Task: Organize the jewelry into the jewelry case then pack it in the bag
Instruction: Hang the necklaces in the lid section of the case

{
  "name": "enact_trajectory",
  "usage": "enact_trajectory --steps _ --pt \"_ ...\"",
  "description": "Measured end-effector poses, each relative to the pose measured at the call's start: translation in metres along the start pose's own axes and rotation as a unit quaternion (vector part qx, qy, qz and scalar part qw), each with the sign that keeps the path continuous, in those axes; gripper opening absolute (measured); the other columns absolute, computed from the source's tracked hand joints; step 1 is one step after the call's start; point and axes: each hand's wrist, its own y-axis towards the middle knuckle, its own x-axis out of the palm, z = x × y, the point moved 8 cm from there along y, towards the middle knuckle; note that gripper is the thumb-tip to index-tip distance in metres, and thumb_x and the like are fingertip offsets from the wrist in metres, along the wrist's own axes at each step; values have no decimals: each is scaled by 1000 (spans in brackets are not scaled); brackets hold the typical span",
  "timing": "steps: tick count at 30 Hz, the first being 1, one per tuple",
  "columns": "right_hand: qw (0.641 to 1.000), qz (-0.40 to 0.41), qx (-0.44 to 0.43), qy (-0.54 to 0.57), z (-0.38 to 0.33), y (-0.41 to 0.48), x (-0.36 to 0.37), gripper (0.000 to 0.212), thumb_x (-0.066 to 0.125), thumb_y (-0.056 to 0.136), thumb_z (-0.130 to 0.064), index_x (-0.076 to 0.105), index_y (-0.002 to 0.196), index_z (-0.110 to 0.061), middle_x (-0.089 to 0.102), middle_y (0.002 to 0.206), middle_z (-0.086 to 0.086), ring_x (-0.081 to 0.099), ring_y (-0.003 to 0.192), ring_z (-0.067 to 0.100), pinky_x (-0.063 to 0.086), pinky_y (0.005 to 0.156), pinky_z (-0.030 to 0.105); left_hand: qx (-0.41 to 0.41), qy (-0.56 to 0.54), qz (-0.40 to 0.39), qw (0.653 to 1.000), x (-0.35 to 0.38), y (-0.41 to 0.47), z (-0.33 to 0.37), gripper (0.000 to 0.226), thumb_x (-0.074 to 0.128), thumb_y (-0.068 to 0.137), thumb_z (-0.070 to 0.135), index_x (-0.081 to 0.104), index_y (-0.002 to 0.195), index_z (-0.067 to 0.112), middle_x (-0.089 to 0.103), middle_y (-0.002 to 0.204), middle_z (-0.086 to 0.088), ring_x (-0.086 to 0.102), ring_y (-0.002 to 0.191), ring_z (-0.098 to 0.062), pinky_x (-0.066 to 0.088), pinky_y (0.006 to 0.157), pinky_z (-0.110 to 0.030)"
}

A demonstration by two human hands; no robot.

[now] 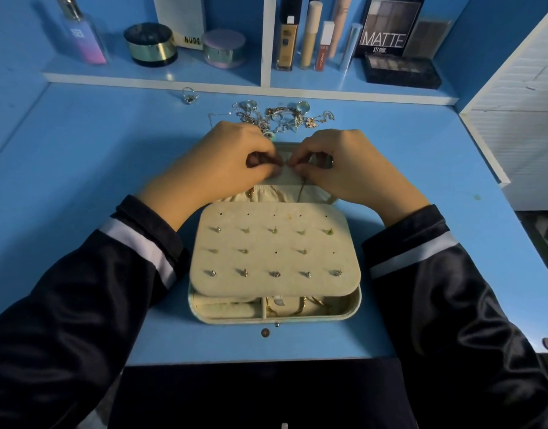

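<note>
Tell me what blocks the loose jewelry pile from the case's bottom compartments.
The cream perforated earring panel lies over the pale green jewelry case, covering most of its bottom compartments; only a front strip shows. The left hand and right hand, pinching a thin chain, sit between the tangled jewelry pile and that panel.

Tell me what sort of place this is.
Probably a dressing table at home: a perfume bottle, foundation tubes and a MATTE palette stand on the shelf, and a jewelry pile lies on the blue desk beyond the open case.
</note>
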Motion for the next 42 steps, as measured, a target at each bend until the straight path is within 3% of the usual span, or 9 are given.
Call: enact_trajectory --steps 5,9,14,23,28,31,33,39,42 --pt "999 15 13 41 5 -3 -11 14 68 84 -7 75 92 -16 56 67 -24 48 62 -1 35 63 7 -70 -82 -36 994 -11 -5 -12 25 74 84 27 71 108 34 64 87 25 60 76 7 44 71 -7" --pt "992 7 28 121 7 -5 -15 12 70 85 -10 75 92 -19 57 61 -32 46 59 0 36 60 7 -106 -121 -101 982 -17 -9 -23 23 79 79 23 74 97 37 71 83 21 62 73 7 46 71 -8" --pt "987 -62 -2 145 -7 -4 2 10 76 82 -14 77 91 -17 65 76 -15 47 59 4 38 61 12 -97 -135 -162 973 -10 -13 -20 22 79 77 19 74 92 35 74 92 12 67 83 2 50 81 -12" --pt "982 -114 -10 151 -12 -4 19 18 78 79 -16 78 95 -24 66 89 -9 56 71 8 42 66 17 -89 -135 -186 969 -4 -14 -19 20 80 76 20 73 84 38 72 90 16 66 85 3 47 78 -6" --pt "983 -127 -2 132 -13 -2 21 14 77 80 -13 75 90 -23 67 85 -12 53 68 2 40 64 10 -89 -125 -181 972 -1 -13 -19 13 79 79 19 75 85 29 72 85 14 65 79 4 48 74 -8" --pt "984 -125 -14 122 -16 0 22 18 75 81 -11 76 95 -21 67 90 -6 56 71 8 45 66 17 -86 -122 -180 972 0 -12 -18 11 77 81 17 73 85 27 72 81 14 64 77 4 46 72 -6" --pt "986 -121 -22 109 -17 1 22 19 74 82 -10 76 96 -22 67 92 -6 59 77 13 47 71 22 -87 -127 -176 972 -1 -11 -19 13 76 82 16 72 84 28 72 81 16 65 77 2 48 74 -9" --pt "986 -137 -8 91 -18 2 21 8 71 84 -7 71 87 -15 62 77 -12 52 65 -1 40 62 10 -92 -132 -156 975 -2 -10 -21 11 75 83 14 72 87 23 73 85 9 69 85 -11 53 90 -38" --pt "989 -119 0 89 -15 2 16 7 68 86 -5 69 86 -12 56 70 -16 50 59 -6 38 59 8 -97 -136 -143 975 -3 -10 -22 11 75 83 16 72 86 26 72 85 13 69 85 -10 54 91 -41"
